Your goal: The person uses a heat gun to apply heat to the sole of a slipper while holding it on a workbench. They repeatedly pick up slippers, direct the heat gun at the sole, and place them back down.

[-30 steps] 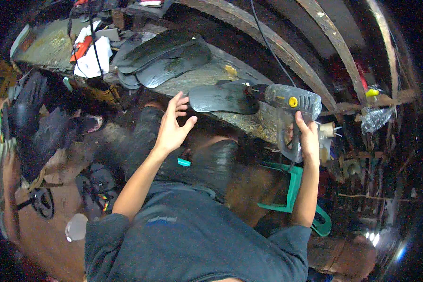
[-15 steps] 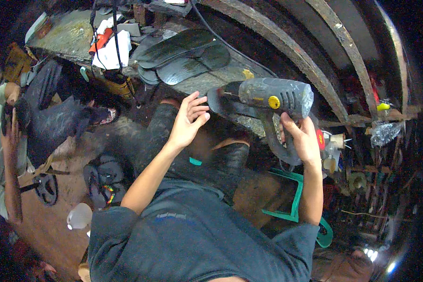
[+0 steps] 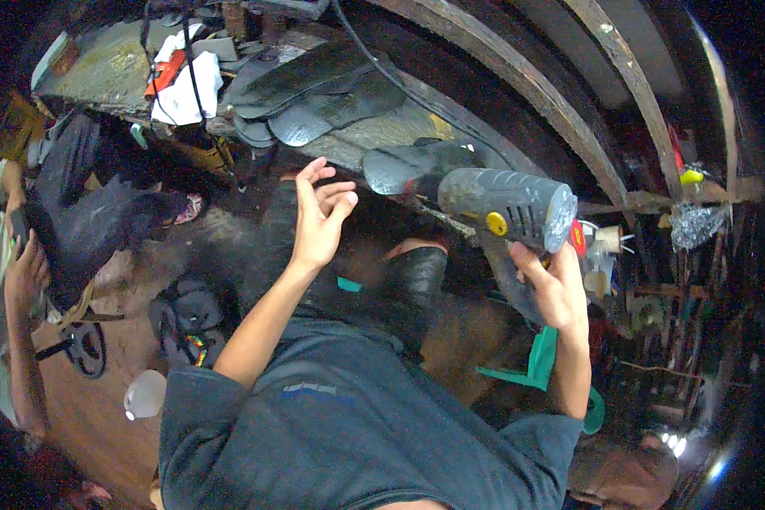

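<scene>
My right hand (image 3: 555, 287) is wrapped round the handle of a grey heat gun (image 3: 497, 204) with a yellow knob and a vented back end. Its dark nozzle points left, over a black sole-shaped piece (image 3: 388, 171) on the workbench. To the left of that piece, my left hand (image 3: 319, 223) is raised with nothing in it, its fingers apart and slightly curled. Farther up the bench lie several black shoe soles (image 3: 310, 85), overlapping in a pile. The heat gun hides most of my right fingers.
White cloth (image 3: 187, 92) and an orange-red item lie on the workbench (image 3: 102, 72) at far left. A dark cord (image 3: 382, 64) crosses the bench. Wooden beams (image 3: 518, 106) slope at upper right. Another person's hand (image 3: 30, 268) holds a dark object at left. Green frame pieces (image 3: 535, 365) lie below right.
The heat gun has come nearer to me and slightly right in my right hand, uncovering more of the sole-shaped piece. My left hand has shifted a little left.
</scene>
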{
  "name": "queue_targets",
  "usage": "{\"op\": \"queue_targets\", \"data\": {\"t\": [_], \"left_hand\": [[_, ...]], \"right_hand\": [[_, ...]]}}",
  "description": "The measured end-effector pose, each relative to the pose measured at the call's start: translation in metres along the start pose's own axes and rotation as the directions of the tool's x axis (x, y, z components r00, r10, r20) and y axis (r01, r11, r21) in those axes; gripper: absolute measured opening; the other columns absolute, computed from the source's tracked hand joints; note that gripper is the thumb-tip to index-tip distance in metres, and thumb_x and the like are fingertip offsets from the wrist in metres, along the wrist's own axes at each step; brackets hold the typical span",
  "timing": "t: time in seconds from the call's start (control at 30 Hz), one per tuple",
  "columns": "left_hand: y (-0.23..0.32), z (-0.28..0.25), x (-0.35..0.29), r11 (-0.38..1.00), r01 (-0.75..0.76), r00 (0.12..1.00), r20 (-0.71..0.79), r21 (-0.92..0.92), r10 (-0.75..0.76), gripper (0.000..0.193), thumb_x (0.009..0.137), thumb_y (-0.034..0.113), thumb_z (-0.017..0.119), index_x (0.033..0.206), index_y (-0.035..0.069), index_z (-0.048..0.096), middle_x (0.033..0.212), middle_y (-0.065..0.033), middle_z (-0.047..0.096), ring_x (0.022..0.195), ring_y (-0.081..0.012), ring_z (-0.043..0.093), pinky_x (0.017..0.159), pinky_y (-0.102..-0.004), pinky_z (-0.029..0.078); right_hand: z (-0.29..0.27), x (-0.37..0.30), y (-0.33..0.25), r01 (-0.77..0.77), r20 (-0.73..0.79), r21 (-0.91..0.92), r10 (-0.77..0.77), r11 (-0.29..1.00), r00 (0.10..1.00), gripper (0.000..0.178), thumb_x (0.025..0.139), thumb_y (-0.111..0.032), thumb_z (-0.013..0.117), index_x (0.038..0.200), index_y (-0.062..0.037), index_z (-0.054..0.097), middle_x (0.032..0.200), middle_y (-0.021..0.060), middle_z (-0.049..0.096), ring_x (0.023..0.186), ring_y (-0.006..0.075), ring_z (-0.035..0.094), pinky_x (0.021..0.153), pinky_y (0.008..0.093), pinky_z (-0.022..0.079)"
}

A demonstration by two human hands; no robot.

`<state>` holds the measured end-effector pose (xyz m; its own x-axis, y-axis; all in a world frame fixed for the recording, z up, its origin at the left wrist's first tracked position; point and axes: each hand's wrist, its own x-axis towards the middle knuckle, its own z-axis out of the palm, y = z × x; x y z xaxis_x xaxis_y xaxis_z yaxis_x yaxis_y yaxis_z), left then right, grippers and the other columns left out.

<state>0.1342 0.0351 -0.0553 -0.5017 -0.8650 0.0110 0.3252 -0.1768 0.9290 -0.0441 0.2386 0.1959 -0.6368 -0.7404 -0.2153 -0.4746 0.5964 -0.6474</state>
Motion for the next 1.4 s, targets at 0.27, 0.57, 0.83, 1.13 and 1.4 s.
{"op": "queue_targets", "data": {"t": [0.27, 0.57, 0.83, 1.13, 1.4], "left_hand": [[0.032, 0.003, 0.015, 0.718, -0.434, 0.898, 0.200, 0.543, 0.392, 0.055, 0.090, 0.008, 0.077, 0.140, 0.002, 0.056, 0.133, -0.0193, 0.058, 0.121, -0.0321, 0.063, 0.103, -0.0427, 0.054], [0.050, 0.054, 0.048, 0.396, -0.605, 0.791, 0.575, 0.691, 0.207, 0.107, 0.083, 0.030, 0.088, 0.164, 0.001, 0.025, 0.161, -0.0333, 0.034, 0.148, -0.0514, 0.039, 0.124, -0.0541, 0.036], [0.026, 0.090, 0.091, 0.241, -0.654, 0.728, 0.683, 0.717, -0.059, 0.113, 0.080, 0.039, 0.089, 0.165, 0.003, 0.024, 0.148, -0.0340, 0.052, 0.142, -0.0494, 0.049, 0.120, -0.0539, 0.042], [0.094, 0.042, 0.113, 0.539, -0.557, 0.820, 0.521, 0.632, 0.236, 0.088, 0.078, 0.039, 0.091, 0.152, 0.009, 0.055, 0.143, -0.0225, 0.065, 0.131, -0.0377, 0.065, 0.113, -0.0445, 0.050], [0.085, -0.020, 0.041, 0.972, 0.231, 0.925, 0.321, -0.047, -0.204, 0.073, 0.100, 0.037, 0.070, 0.161, 0.007, 0.044, 0.125, -0.0191, 0.069, 0.108, -0.0256, 0.071, 0.096, -0.0387, 0.060]], "right_hand": [[-0.029, -0.001, 0.064, -0.117, -0.179, 0.201, 0.153, 0.973, 0.972, 0.026, 0.101, -0.025, 0.075, 0.114, -0.0049, 0.067, 0.086, -0.0010, 0.066, 0.069, 0.0089, 0.057, 0.062, 0.0287, 0.046], [-0.008, 0.017, 0.068, 0.041, -0.163, 0.436, 0.034, 0.899, 0.986, 0.026, 0.103, -0.029, 0.074, 0.115, -0.0066, 0.067, 0.085, -0.0006, 0.066, 0.068, 0.0091, 0.059, 0.060, 0.0283, 0.046], [-0.020, 0.000, 0.060, -0.051, -0.280, 0.341, 0.153, 0.939, 0.948, 0.030, 0.102, -0.031, 0.074, 0.116, -0.0059, 0.066, 0.084, -0.0002, 0.066, 0.067, 0.0097, 0.058, 0.060, 0.0283, 0.047], [-0.042, -0.032, 0.060, 0.010, -0.281, 0.417, 0.119, 0.909, 0.952, 0.026, 0.104, -0.028, 0.072, 0.114, -0.0050, 0.065, 0.086, 0.0016, 0.065, 0.070, 0.0109, 0.059, 0.063, 0.0290, 0.048], [-0.036, 0.010, 0.072, -0.096, -0.210, 0.198, 0.138, 0.975, 0.968, 0.029, 0.102, -0.033, 0.074, 0.111, -0.0060, 0.066, 0.078, -0.0017, 0.063, 0.066, 0.0107, 0.057, 0.062, 0.0298, 0.047]]}}
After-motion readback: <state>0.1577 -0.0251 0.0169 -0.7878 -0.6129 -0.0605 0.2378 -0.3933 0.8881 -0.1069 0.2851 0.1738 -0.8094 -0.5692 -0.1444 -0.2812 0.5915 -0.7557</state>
